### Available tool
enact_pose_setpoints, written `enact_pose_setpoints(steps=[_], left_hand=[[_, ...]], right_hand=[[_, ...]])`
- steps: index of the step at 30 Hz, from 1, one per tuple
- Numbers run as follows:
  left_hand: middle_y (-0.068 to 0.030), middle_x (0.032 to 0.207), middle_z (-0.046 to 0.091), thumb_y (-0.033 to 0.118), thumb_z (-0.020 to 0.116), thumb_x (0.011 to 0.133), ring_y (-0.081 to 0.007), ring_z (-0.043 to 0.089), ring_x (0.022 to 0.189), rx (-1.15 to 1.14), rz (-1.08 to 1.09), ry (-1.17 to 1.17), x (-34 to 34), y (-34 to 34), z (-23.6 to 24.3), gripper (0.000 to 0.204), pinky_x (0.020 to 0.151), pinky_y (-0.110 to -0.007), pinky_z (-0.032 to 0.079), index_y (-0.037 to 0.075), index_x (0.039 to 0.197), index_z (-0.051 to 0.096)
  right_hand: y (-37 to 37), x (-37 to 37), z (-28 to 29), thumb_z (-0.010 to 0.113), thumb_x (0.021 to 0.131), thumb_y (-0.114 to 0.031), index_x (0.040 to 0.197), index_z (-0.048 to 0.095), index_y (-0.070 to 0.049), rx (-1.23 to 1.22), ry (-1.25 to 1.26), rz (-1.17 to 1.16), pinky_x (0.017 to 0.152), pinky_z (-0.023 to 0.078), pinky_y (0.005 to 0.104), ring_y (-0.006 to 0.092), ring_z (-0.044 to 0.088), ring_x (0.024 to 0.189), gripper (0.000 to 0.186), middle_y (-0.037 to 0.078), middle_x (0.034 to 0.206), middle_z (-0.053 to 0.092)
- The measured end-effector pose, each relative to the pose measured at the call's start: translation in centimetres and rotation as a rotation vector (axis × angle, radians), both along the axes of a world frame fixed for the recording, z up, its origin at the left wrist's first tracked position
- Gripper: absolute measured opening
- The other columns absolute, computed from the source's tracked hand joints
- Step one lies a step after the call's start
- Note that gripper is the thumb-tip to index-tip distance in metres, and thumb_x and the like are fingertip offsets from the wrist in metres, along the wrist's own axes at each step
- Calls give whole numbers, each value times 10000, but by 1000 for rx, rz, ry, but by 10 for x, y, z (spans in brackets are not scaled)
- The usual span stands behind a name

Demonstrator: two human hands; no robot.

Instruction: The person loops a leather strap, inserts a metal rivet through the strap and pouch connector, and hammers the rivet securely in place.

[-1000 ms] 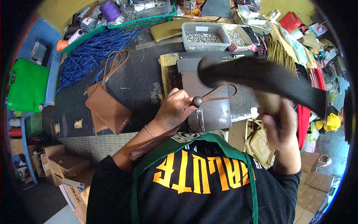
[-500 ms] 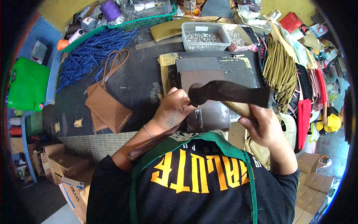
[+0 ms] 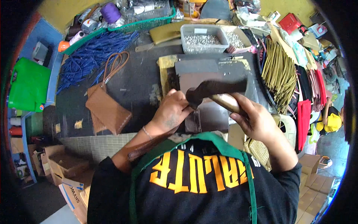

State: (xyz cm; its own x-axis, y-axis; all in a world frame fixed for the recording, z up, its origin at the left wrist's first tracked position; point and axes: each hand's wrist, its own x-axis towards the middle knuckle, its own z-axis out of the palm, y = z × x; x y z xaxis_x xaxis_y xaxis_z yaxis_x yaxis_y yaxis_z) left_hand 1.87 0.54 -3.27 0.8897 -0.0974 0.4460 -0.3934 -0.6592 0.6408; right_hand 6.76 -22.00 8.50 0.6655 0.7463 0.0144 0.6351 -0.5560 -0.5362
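Nearest the camera, the right hand (image 3: pixel 257 121) was clamped around the pale wooden handle of a hammer (image 3: pixel 218 89), whose dark head lay low over the work, just above the fingers of the other hand. The left hand (image 3: pixel 171 112) was closed in a pinch on a small upright tool, probably a punch or setter, though the hammer head and fingers hid most of it; holding it upright under the head would have let the blow drive straight down. The two hands sat close together, almost touching at the tool. Under them lay a dark leather piece (image 3: pixel 209 115) on a grey metal slab (image 3: pixel 216 67), a hard backing that seemed placed there to take the strikes. A brown leather strap (image 3: pixel 149 147) trailed from under the left wrist toward the body. Further left on the dark worktop (image 3: pixel 138 82) rested a tan leather pouch (image 3: pixel 106 112) with looped handles, well apart from the striking spot. Beyond the slab stood a clear plastic tub of small metal fittings (image 3: pixel 203 39), within reach. A heap of blue cords (image 3: pixel 89 59) spread at the far left, a bundle of olive strips (image 3: pixel 279 71) fanned out at the right, and red pieces (image 3: pixel 305 119) hung beside them. A green bin (image 3: pixel 28 86) and cardboard boxes (image 3: pixel 56 164) crowded the floor at the left.
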Motion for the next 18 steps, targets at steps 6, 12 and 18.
enact_pose_setpoints(steps=[6, 12, 18], left_hand=[[-39, 685, 462, 165, 685, 670, -194, 433, 674, 23, -17, 36, -9, 3, -2, 168, 627, -304, 379, 8, 705, 637], [-41, 670, 457, 154, 681, 675, -185, 436, 674, -27, -15, 54, -6, 0, 1, 173, 618, -289, 387, -11, 711, 642], [-35, 673, 471, 175, 685, 671, -183, 435, 665, 0, -35, 96, -3, -1, 3, 174, 626, -288, 386, 11, 708, 640]], right_hand=[[-39, 27, -6, 618, 757, -154, 1096, 455, 55, 265, -482, -396, 766, 437, 332, 316, 569, 873, 431, 218, 972, 555], [-74, 88, -116, 572, 775, -262, 1230, 405, -284, -337, -456, -761, 651, 471, 401, 328, 555, 731, 485, 164, 865, 528], [-86, 105, -161, 598, 746, -266, 1166, 480, -246, -361, -579, -735, 714, 449, 415, 310, 499, 886, 437, 133, 978, 506]])
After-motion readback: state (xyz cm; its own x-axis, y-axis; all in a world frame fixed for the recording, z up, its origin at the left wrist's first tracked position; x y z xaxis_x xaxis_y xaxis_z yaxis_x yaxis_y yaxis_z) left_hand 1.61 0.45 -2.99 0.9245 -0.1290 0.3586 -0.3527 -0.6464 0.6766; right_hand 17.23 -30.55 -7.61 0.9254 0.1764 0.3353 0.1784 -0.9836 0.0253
